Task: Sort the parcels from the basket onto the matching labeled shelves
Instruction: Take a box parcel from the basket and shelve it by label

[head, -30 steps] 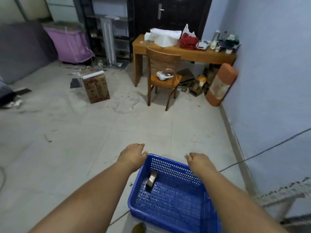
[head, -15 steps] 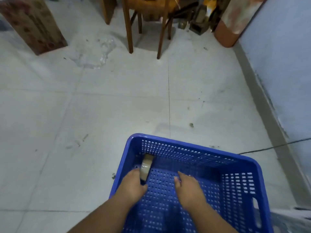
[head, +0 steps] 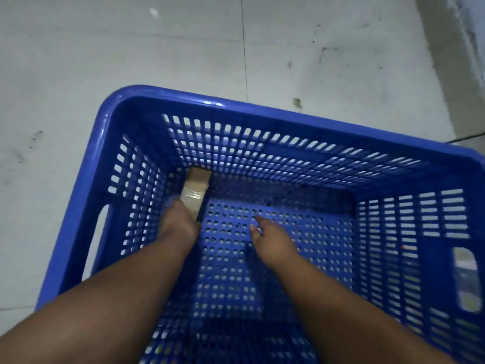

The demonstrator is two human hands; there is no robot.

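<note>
Left hand (head: 178,227) gripping small taped parcel (head: 194,191) inside blue basket (head: 236,102); right hand (head: 270,237) relaxed, empty

No legible text, labels or numbers anywhere

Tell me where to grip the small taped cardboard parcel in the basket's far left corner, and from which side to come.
Pinch the small parcel across its two broad faces, coming from above. It stands on edge in the far left corner of the blue basket, narrow taped top up, so the walls block its left and far sides. The left hand is already on its near end; the right hand hovers free beside it.
</note>
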